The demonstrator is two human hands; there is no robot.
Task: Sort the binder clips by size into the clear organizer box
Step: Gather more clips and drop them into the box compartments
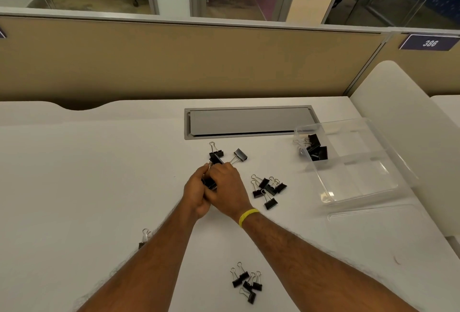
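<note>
White desk [99, 174], lone clip [144, 235] left of the grip. Centre: left hand [196, 197] and right hand [227, 186] both curled round a clip bunch [209, 183]. Loose pile [267, 188] just right, box [361, 187] farther right. Risk of a spill from overfull hands, mixing sizes.

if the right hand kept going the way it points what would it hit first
Likely the black binder clip with wire handles just past the fingers of the right hand; depth is unclear.

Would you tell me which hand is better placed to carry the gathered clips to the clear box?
Probably the right hand: the clear box stands on its side; the left hand, gripping clips, would cross over it.
</note>
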